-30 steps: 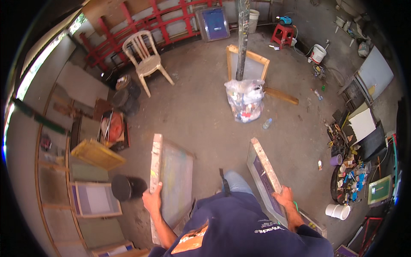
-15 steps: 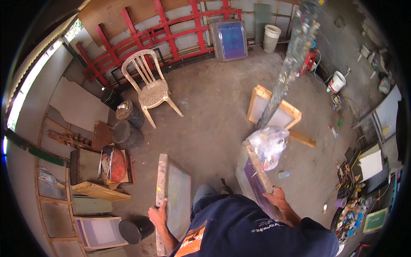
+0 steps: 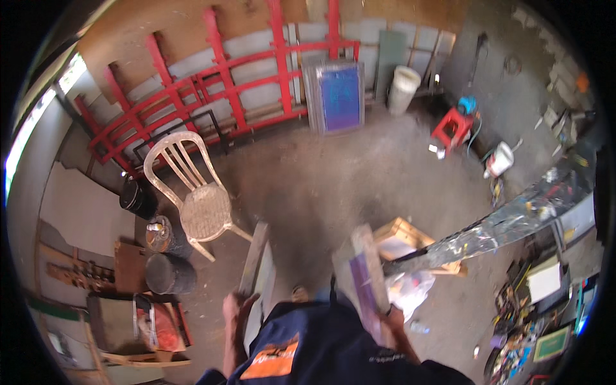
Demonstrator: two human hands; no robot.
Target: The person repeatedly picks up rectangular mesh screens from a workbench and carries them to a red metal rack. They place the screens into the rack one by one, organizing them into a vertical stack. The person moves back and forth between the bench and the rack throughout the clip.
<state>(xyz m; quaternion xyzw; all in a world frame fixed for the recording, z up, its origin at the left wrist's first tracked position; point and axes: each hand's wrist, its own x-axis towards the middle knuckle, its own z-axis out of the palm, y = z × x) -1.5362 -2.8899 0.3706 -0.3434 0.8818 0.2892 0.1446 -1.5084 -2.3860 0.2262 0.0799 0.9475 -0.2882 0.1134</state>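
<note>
A framed mesh screen hangs upright at each side of my body, and each hand carries one. My left hand (image 3: 239,309) is wrapped round the edge of the left screen frame (image 3: 256,260), whose pale face turns inward. On the other side, my right hand (image 3: 393,316) grips the outer edge of the right screen frame (image 3: 367,273), which has a purple patch on its mesh. Motion smears both hands a little. The lower parts of both frames are hidden by my dark shirt and arms.
Ahead on the left stands a dirty plastic chair (image 3: 204,208), with dark drums (image 3: 170,273) beside it. A paint-splattered post (image 3: 494,240) slants on the right, near a wooden frame (image 3: 401,237) and a plastic bag (image 3: 410,292). A blue screen (image 3: 340,96) leans against red racking (image 3: 224,64).
I have moved forward with both screen frames still in my hands. The chair and the leaning blue screen look closer, and the post has swung to the right.
</note>
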